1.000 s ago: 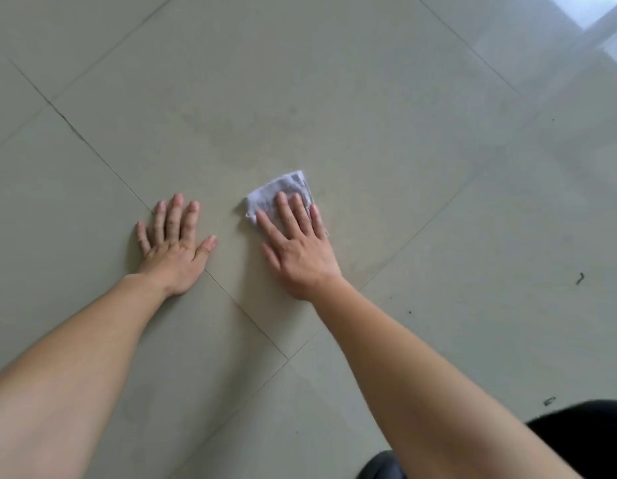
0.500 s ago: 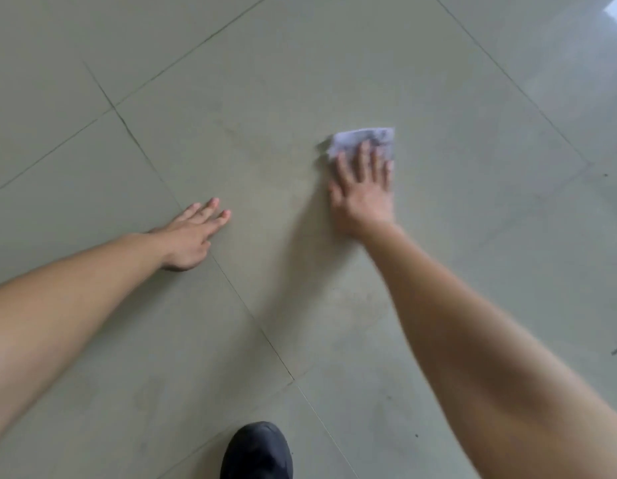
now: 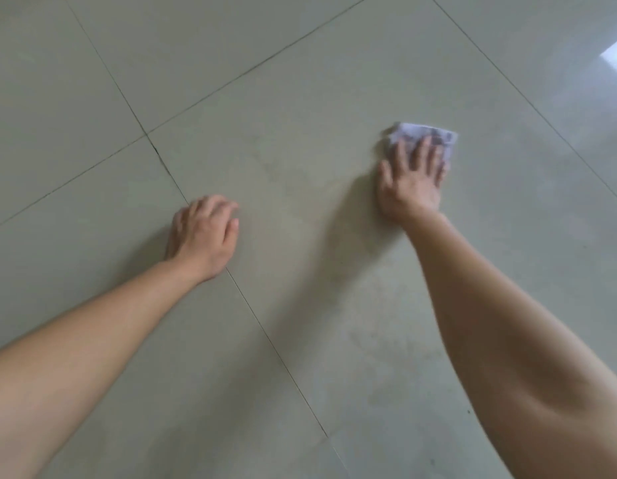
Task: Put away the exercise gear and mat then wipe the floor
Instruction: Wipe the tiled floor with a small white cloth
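Right hand (image 3: 411,183): palm down, fingers spread flat, pressing a folded white cloth (image 3: 425,137) onto the floor (image 3: 300,108), at about 1 o'clock in the head view. Cloth lies under the fingers; its far edge shows beyond the fingertips. It is blurred, so its folds cannot be read.

Left hand (image 3: 204,235): at about 9 o'clock from the right hand, well apart from the cloth, holding nothing. Fingers curled loosely, hand over a grout line (image 3: 276,350); whether it touches the tile cannot be told. A bright reflection (image 3: 616,58) sits at 2 o'clock.
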A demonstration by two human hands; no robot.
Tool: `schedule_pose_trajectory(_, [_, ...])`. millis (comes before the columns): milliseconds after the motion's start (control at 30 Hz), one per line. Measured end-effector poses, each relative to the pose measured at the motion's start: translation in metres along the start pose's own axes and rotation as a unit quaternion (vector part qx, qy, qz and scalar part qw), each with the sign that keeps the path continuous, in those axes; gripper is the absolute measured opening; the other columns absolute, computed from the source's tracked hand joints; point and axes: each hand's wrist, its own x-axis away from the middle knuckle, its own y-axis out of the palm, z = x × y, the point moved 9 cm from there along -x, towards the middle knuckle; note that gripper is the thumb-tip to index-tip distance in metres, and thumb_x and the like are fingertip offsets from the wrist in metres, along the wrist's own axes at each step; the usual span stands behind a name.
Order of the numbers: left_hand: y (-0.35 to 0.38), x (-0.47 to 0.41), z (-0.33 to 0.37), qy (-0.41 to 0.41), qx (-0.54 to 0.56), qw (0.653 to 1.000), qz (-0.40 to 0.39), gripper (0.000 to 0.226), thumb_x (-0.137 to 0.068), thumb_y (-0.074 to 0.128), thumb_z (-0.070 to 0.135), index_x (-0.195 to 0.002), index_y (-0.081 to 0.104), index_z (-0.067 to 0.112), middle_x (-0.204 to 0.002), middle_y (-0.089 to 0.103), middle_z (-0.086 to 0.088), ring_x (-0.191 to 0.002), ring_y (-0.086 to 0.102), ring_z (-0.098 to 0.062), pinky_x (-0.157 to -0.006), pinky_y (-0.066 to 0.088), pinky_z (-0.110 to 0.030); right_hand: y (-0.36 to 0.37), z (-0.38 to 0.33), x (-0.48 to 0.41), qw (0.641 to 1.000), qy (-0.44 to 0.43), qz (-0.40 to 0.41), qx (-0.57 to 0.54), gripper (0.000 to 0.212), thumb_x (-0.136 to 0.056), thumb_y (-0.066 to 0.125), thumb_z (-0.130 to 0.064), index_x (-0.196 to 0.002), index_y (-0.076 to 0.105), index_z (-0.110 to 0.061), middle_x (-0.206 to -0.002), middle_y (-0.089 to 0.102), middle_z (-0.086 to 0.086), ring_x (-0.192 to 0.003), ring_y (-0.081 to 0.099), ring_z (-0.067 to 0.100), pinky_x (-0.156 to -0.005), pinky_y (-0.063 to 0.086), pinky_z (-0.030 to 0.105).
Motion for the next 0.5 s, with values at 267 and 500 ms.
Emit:
schedule_pose_trajectory(267, [0.035,-0.066,-0.037,-0.153,0.032,0.985,0.070,0.062,-0.103,0.022,0.042,-0.156,0.012,0.013,-0.165,0.001,-0.004,-0.151,0.000,-0.020,-0.118,-0.001,-0.055,0.073,-0.146,0.087,0.927,-0.359,-0.062,0.083,0.057,-0.103,0.026,-0.050,-0.158,0.019,-0.036,-0.168,0.003,0.007,-0.155,-0.005,0.027,-0.125,-0.006,0.043])
schedule_pose_trajectory(500, [0.035,-0.067,-0.035,-0.149,0.031,0.987,0.055,0.062,-0.102,0.021,0.042,-0.156,0.011,0.013,-0.165,0.002,-0.005,-0.151,0.000,-0.023,-0.118,-0.001,-0.058,-0.007,-0.023,-0.033,0.999,-0.012,-0.034,0.018,0.055,-0.105,0.020,-0.052,-0.158,0.007,-0.043,-0.168,-0.009,0.003,-0.154,-0.014,0.021,-0.125,-0.005,0.044])
